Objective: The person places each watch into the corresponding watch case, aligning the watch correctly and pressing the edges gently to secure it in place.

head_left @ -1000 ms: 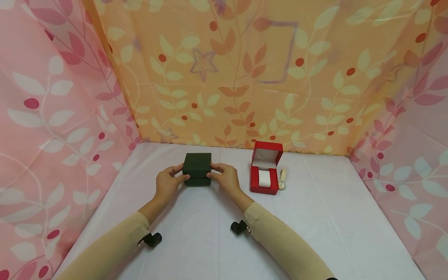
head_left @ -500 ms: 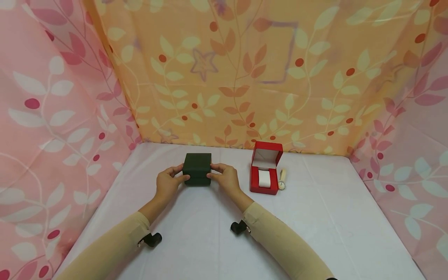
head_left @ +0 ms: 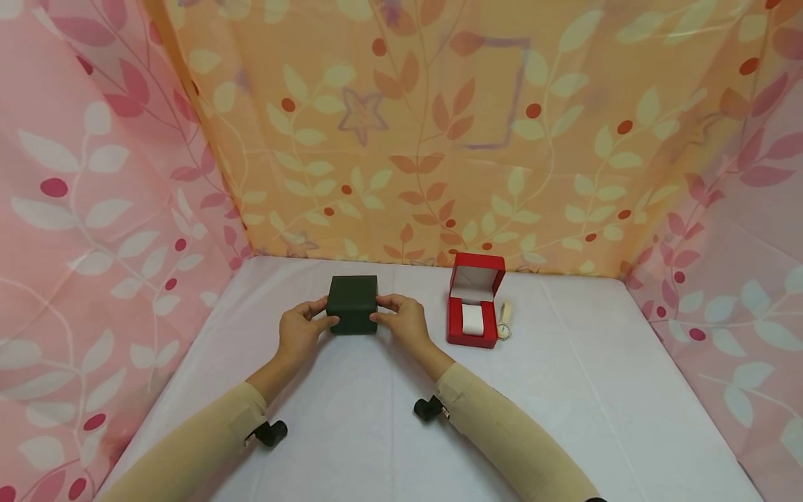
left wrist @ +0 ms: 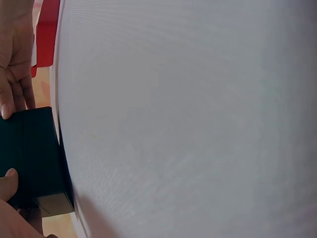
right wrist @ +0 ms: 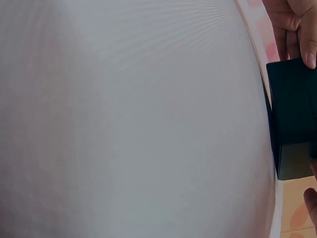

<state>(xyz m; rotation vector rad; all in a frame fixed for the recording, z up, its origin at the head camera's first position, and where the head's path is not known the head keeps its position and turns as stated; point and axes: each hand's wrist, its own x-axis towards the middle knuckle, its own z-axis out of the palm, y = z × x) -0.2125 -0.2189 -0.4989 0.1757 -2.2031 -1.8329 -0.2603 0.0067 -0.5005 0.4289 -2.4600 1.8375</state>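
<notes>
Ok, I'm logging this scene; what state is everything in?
Dark green square box: closed.
Red rectangular box: lid open.
White rectangular cushion: inside red box, bare.
Round cream-strapped watch: lying beside red box, fastening unclear.
Left hand: pinching green box.
Right hand: pinching green box.

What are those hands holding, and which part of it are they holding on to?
The dark green box: the left hand holds its left side and the right hand holds its right side.
</notes>
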